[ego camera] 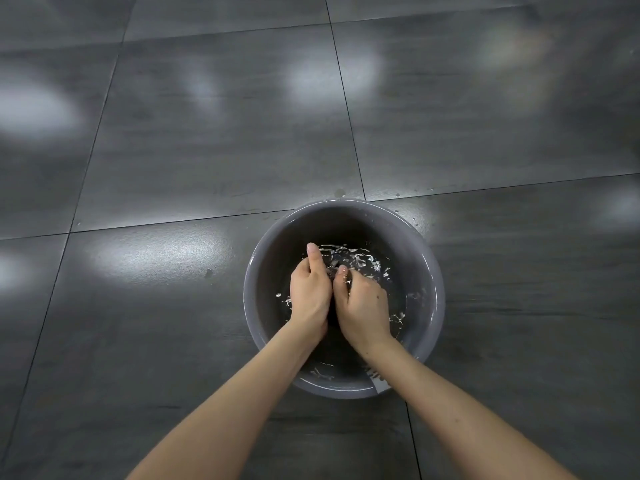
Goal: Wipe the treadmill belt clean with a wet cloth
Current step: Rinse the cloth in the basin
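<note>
Only a small scrap of the dark grey cloth (pixel 333 270) shows, bunched between the two thumbs. The rest is hidden under the hands and the dark water. The left hand (pixel 310 296) and right hand (pixel 363 306) are pressed side by side near the middle of the round grey plastic basin (pixel 437 289). Their fingers curl down and inward around the cloth, and the fingertips are out of sight. The left thumb points straight toward the basin's far rim. The water (pixel 360 259) is rippled with white glints. The smooth basin stands on a glossy dark grey tiled floor (pixel 207 150), over a tile joint, with droplets by its far rim. Both forearms cross its near rim.
</note>
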Demonstrator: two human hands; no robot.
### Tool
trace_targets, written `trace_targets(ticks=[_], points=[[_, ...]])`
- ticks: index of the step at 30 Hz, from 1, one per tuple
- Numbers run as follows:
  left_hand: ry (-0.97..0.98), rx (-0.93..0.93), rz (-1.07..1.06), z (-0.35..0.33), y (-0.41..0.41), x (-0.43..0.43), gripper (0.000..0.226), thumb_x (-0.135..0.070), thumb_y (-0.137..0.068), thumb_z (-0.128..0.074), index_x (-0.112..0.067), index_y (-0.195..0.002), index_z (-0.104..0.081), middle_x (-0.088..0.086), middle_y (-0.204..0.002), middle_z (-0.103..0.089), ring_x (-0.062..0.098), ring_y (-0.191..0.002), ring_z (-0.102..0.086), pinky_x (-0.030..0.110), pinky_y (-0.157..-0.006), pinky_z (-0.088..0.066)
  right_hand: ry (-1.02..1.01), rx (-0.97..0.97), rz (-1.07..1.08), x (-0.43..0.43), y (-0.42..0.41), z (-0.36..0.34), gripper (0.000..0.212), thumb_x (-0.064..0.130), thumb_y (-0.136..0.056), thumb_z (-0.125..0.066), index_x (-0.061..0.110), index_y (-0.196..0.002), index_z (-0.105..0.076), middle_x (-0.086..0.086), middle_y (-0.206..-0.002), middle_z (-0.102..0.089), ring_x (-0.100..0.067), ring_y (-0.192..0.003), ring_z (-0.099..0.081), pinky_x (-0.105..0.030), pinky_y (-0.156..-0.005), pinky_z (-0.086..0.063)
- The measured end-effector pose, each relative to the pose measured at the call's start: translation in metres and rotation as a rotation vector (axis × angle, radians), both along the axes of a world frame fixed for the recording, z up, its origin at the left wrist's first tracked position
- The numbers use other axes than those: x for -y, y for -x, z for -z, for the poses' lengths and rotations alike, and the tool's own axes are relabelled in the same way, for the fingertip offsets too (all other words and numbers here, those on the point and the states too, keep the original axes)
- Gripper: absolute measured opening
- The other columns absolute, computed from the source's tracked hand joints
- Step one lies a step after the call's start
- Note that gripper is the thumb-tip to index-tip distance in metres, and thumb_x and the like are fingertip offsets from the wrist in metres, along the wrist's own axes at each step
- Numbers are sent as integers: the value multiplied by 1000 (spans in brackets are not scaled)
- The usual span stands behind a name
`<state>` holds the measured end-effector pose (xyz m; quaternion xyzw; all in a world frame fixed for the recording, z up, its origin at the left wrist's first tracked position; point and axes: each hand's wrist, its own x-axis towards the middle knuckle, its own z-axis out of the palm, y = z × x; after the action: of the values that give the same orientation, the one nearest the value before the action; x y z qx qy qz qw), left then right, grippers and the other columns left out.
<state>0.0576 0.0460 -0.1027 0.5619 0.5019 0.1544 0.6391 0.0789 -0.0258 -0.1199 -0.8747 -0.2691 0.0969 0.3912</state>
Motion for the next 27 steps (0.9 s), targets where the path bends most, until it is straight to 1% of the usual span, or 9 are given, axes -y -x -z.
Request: trace_targets(ticks=[3,5,8,12,16,19,22,24,27], points=[[-18,-13,75,6,1,-9,43,-45,-100,-30,-17,-75,-50,-4,-75,-56,7,-73,-54,18,-65,-42,13,-104,-30,6,-9,5,40,44,-95,-30,15,-85,-55,-6,-81,-62,-25,-76,-58,-33,-66,-36],[-15,-55,154,8,5,-16,37,-46,-100,-29,-22,-93,-56,-2,-102,-59,14,-98,-54,25,-83,-41,90,-134,-22,11,-20,10,31,36,-97,-42,11,-110,-56,-11,-104,-60,-28,-97,-56,-38,-82,-42],[-19,-162,307,6,13,-22,45,-46,-101,-26,-22,-133,-48,-1,-129,-50,15,-118,-46,26,-96,-32,488,-61,0,14,-30,14,59,38,-93,-52,19,-144,-30,-14,-138,-40,-34,-121,-42,-45,-100,-36],[-173,-335,415,12,17,-32,47,-48,-99,-22,-29,-133,-48,9,-141,-44,29,-130,-39,43,-111,-27,699,0,-296,10,-23,17,72,55,-89,-52,34,-148,-17,-10,-143,-30,-34,-125,-35,-46,-99,-35],[-104,-296,382,15,20,-40,55,-56,-97,-19,-30,-139,-45,5,-147,-38,24,-135,-34,43,-114,-24,825,51,-371,14,-21,17,63,31,-92,-56,36,-146,-24,-11,-136,-34,-35,-121,-38,-44,-93,-40],[25,-222,390,15,18,-38,61,-63,-94,-19,-32,-144,-36,-3,-151,-34,15,-139,-29,37,-116,-21,502,-207,-272,14,-24,21,53,3,-87,-52,23,-136,-45,-11,-127,-47,-32,-117,-48,-36,-97,-41],[234,-114,334,6,15,-33,46,-68,-91,-24,-48,-125,-46,-14,-126,-54,8,-118,-48,32,-108,-33,15,-456,-214,18,-25,2,46,-10,-79,-56,17,-115,-63,-5,-116,-62,-17,-112,-56,-18,-98,-39],[356,11,270,4,11,-31,50,-69,-89,-26,-44,-127,-47,-12,-122,-57,7,-110,-54,31,-100,-41,-157,-511,-240,22,-22,-16,49,-16,-77,-56,19,-110,-63,0,-115,-63,-8,-110,-56,-9,-94,-37],[470,154,133,-4,6,-22,58,-67,-90,-27,-30,-127,-52,-9,-113,-61,6,-101,-59,26,-81,-47,-297,-483,-278,24,-16,-32,56,-17,-75,-57,21,-115,-56,9,-114,-60,1,-110,-54,-11,-95,-38]])
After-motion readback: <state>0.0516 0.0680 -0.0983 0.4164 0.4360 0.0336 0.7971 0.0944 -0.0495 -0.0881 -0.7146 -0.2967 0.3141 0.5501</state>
